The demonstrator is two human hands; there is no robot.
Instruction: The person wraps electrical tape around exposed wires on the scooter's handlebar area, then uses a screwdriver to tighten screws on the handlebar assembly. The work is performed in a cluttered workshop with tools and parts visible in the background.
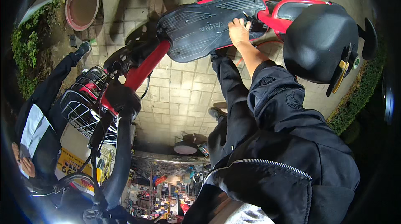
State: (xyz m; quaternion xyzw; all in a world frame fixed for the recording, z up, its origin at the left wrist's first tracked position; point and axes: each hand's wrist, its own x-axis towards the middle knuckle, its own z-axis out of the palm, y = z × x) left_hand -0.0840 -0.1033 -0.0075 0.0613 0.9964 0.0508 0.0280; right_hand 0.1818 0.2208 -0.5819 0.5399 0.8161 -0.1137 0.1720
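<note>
A red electric scooter stands across the view, with its black ribbed footboard (188,31) at the upper middle. My right hand (239,31) rests at the footboard's rear end, its fingers bent down to the surface. A slim dark pointed thing (246,14) shows by the fingertips; its kind, and whether the hand grips it, is hard to make out. Right of the hand are the red frame (273,20) and a bulky black seat (319,40). My left hand is not in view.
The scooter's wire basket (85,109) and black handlebar (119,148) are at the left. Another person's hands (26,163) are at the far left. A round basin (82,4) sits on the paving (179,86). Below, shelves (158,190) hold many small items. A hedge (355,103) borders the right.
</note>
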